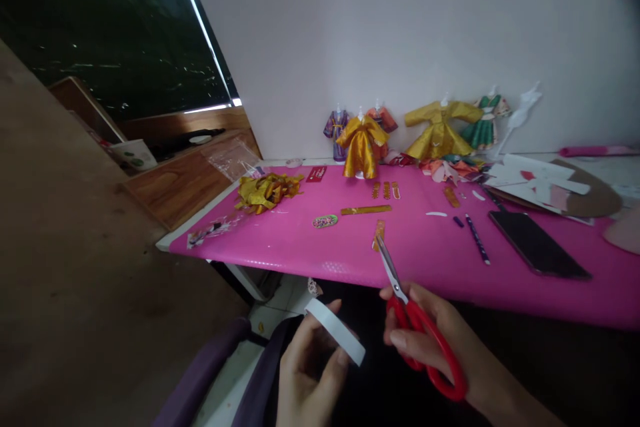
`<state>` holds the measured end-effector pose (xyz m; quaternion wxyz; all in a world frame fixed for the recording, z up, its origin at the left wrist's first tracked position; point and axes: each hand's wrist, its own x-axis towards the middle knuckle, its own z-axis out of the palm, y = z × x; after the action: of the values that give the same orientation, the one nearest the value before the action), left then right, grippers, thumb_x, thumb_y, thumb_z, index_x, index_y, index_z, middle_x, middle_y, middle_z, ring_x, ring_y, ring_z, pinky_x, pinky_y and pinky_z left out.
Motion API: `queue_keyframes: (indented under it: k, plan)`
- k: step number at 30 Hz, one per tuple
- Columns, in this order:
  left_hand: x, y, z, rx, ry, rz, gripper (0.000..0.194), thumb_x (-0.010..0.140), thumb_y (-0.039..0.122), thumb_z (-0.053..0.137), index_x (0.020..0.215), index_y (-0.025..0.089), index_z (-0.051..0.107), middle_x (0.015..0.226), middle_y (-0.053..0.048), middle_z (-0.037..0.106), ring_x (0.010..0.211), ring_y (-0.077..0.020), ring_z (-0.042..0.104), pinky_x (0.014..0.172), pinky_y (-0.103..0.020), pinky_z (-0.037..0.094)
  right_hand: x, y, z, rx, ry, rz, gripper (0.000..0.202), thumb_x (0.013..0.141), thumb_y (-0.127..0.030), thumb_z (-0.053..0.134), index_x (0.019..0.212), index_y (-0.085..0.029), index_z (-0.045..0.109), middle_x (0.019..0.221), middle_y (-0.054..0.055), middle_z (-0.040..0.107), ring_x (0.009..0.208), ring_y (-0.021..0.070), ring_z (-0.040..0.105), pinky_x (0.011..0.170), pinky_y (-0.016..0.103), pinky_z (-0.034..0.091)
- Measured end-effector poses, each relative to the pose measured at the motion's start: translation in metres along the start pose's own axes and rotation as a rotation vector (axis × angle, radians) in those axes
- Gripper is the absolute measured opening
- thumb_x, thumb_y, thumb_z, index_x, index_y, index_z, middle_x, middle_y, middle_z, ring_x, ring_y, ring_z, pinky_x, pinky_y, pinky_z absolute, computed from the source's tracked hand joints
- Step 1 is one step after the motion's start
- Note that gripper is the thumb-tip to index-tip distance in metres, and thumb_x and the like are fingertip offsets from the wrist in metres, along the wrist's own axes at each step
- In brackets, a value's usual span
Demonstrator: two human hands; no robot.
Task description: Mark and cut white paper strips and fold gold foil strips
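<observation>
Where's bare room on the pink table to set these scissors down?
Between scissors and pen, near the front edge of the table; also between that edge and the oval piece. Crowded: back, with doll dresses; right, with papers and phone.

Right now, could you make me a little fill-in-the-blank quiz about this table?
1. The right hand holds red-handled ____.
2. The pale curved strip is in the ____.
3. The tabletop is coloured ____.
4. In the picture, the dark flat device lies to the ____ of the patterned pen.

Missing words: scissors; left hand; pink; right.
</observation>
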<state>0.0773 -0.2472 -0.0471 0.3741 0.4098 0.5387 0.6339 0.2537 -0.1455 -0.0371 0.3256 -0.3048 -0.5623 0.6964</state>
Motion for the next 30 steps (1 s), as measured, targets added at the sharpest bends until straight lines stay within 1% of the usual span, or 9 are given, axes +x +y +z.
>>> queue_keyframes:
  k: [3,5,8,11,15,19,23,27,30]
  plan:
    - [0.000,0.004,0.004,-0.007,-0.032,0.030,0.033,0.082,0.028,0.075,0.114,0.034,0.071,0.087,0.002,0.078,0.078,-0.0156,0.072,0.071,-0.020,0.057,-0.005,0.002,0.004,0.043,-0.026,0.021,0.044,0.069,-0.026,0.077,0.108,-0.021,0.058,0.073,-0.004,0.065,0.052,0.0072,0.051,0.048,0.020,0.039]
    - [0.000,0.003,0.007,0.031,-0.046,0.082,0.033,0.080,0.026,0.076,0.112,0.033,0.073,0.085,0.001,0.078,0.075,-0.0166,0.073,0.070,-0.021,0.058,-0.008,0.000,0.008,0.029,-0.033,0.017,0.042,0.070,-0.021,0.074,0.108,-0.022,0.058,0.075,-0.004,0.066,0.057,0.0083,0.054,0.052,0.021,0.043]
    - [-0.001,-0.002,0.009,0.118,-0.051,0.134,0.035,0.077,0.027,0.076,0.112,0.027,0.074,0.086,-0.005,0.080,0.077,-0.0218,0.075,0.070,-0.027,0.060,-0.010,-0.002,0.012,-0.018,-0.039,0.013,0.040,0.071,-0.014,0.070,0.108,-0.023,0.057,0.075,-0.005,0.065,0.061,0.0094,0.055,0.057,0.023,0.045]
    - [-0.003,-0.007,0.008,0.207,-0.062,0.128,0.038,0.076,0.029,0.076,0.113,0.021,0.074,0.090,-0.010,0.081,0.080,-0.0261,0.075,0.072,-0.033,0.062,-0.009,0.000,0.015,-0.024,-0.028,0.037,0.040,0.069,-0.012,0.067,0.106,-0.023,0.057,0.071,-0.006,0.062,0.059,0.0092,0.053,0.056,0.023,0.044]
    - [-0.003,-0.010,0.007,0.244,-0.078,0.138,0.040,0.073,0.020,0.074,0.113,0.022,0.074,0.102,-0.011,0.081,0.091,-0.0291,0.075,0.079,-0.037,0.062,-0.008,0.000,0.016,-0.017,-0.021,0.007,0.040,0.063,-0.016,0.068,0.102,-0.021,0.058,0.069,-0.006,0.060,0.056,0.0087,0.051,0.053,0.022,0.042]
    - [-0.003,-0.011,0.008,0.227,-0.111,0.178,0.043,0.073,0.013,0.071,0.115,0.023,0.074,0.104,-0.010,0.080,0.088,-0.0271,0.076,0.080,-0.035,0.061,-0.008,-0.005,0.015,-0.011,-0.034,0.036,0.040,0.063,-0.016,0.068,0.101,-0.020,0.058,0.067,-0.006,0.059,0.054,0.0084,0.050,0.051,0.021,0.040]
    - [-0.005,-0.012,0.006,0.226,-0.110,0.136,0.039,0.077,0.021,0.072,0.117,0.025,0.074,0.104,-0.011,0.079,0.090,-0.0293,0.074,0.082,-0.040,0.061,-0.009,-0.010,0.014,0.051,-0.095,0.057,0.040,0.063,-0.018,0.070,0.100,-0.020,0.056,0.065,-0.007,0.056,0.052,0.0082,0.046,0.050,0.022,0.037]
    - [-0.005,-0.011,0.001,0.263,-0.095,0.109,0.035,0.079,0.026,0.072,0.114,0.025,0.076,0.119,-0.013,0.075,0.104,-0.0349,0.070,0.086,-0.045,0.059,-0.010,-0.012,0.014,0.069,-0.087,0.055,0.040,0.062,-0.017,0.069,0.100,-0.019,0.057,0.064,-0.007,0.054,0.051,0.0072,0.043,0.049,0.021,0.034]
    - [-0.004,-0.008,-0.001,0.277,-0.095,0.115,0.033,0.081,0.028,0.071,0.114,0.025,0.076,0.120,-0.013,0.075,0.109,-0.0355,0.068,0.090,-0.046,0.057,-0.010,-0.012,0.015,0.046,-0.087,0.068,0.039,0.062,-0.013,0.066,0.100,-0.019,0.056,0.065,-0.008,0.055,0.052,0.0070,0.045,0.051,0.021,0.036]
